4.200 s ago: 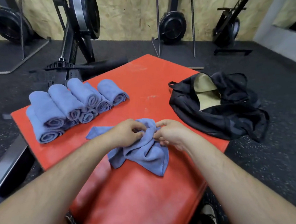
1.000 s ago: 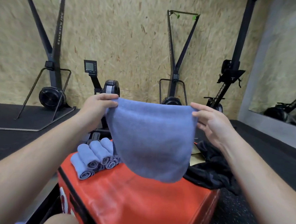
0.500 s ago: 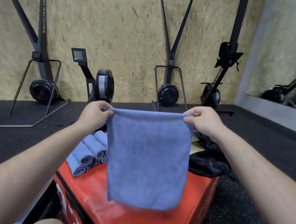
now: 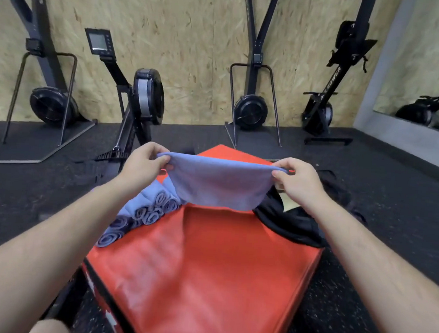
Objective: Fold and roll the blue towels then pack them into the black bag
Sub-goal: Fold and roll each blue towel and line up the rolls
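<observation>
While both forearms reach forward over the red worktop [image 4: 206, 269], left hand [image 4: 142, 164] and right hand [image 4: 294, 179] sit level, backs up. Each grip pinches one top corner of the blue towel [image 4: 219, 184], fingers curled over the edge. Towel sags between them above the worktop's far half. Rolled towels [image 4: 142, 213] stacked at the worktop's far-left edge, black bag [image 4: 295, 223] at its far-right corner.

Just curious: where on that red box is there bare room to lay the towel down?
The near middle of the red box is bare, bordered by the rolled towels at left and the black bag at right. Those two sides are crowded.
</observation>
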`<state>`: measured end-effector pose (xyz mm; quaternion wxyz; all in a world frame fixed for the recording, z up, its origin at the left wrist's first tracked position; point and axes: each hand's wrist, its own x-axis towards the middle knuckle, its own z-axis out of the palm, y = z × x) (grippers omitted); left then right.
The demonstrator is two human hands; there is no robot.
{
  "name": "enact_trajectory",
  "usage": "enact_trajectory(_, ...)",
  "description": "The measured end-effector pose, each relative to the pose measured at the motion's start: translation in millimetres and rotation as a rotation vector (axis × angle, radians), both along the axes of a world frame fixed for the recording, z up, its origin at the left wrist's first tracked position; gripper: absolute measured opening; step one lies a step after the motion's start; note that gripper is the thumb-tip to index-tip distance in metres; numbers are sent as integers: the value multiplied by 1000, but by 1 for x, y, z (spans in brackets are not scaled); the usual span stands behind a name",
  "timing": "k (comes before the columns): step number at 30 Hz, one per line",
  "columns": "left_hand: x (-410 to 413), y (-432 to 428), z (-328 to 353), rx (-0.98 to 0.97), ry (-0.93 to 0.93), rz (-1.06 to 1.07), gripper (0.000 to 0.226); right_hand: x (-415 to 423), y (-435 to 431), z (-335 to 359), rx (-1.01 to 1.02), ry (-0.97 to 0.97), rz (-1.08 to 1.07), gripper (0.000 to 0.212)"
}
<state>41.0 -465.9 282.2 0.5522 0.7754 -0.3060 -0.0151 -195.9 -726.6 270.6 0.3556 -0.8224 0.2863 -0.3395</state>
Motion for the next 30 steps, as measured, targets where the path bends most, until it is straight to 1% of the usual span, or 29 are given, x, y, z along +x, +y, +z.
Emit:
enact_trajectory(5, -16, 22, -99, 234, -42, 0, 6, -22, 12, -88, -16, 120, 25, 14)
enact_trajectory(8, -30, 38, -147, 289, 18, -73, 10, -41, 24, -138, -2, 231, 59, 12)
enact_trajectory(10, -36, 49, -172, 342, 43, -95, 14, -49, 29, -160, -23, 314, 96, 10)
enact_trajectory(12, -40, 58, -189, 350, 108, -121, 10, -55, 32, -171, -100, 379, 160, 8)
enact_trajectory(13, -43, 61, -194, 354, 139, -137, 7, -58, 33, -173, -126, 422, 194, 11)
enact_trajectory(14, -44, 62, -196, 371, 132, -143, 10, -62, 34, -174, -138, 490, 214, 12)
enact_trajectory(15, -45, 61, -196, 404, 89, -144, 18, -66, 34, -173, -151, 585, 222, 10)
enact_trajectory(17, -41, 58, -198, 464, 12, -163, 34, -71, 34, -171, -214, 761, 207, 21)
enact_trajectory(18, -39, 57, -199, 493, -20, -177, 38, -70, 35, -169, -246, 793, 187, 25)
enact_trajectory(20, -35, 50, -202, 568, -177, -183, 39, -59, 41, -165, -316, 740, 149, 22)
enact_trajectory(21, -35, 44, -204, 587, -273, -178, 34, -51, 46, -165, -354, 704, 143, 20)
enact_trajectory(22, -37, 37, -205, 585, -348, -178, 29, -41, 52, -168, -382, 683, 151, 24)
enact_trajectory(23, -42, 29, -204, 586, -393, -185, 27, -31, 58, -171, -404, 679, 167, 34)
enact_trajectory(24, -46, 19, -206, 600, -423, -199, 31, -21, 65, -175, -421, 690, 189, 45)
enact_trajectory(26, -56, 2, -214, 679, -444, -228, 53, -5, 75, -187, -441, 760, 215, 63)
enact_trajectory(28, -65, -9, -223, 804, -418, -247, 75, 4, 80, -199, -402, 856, 224, 70)
enact_trajectory(30, -71, -13, -231, 916, -348, -246, 84, 6, 82, -209, -318, 927, 220, 73)
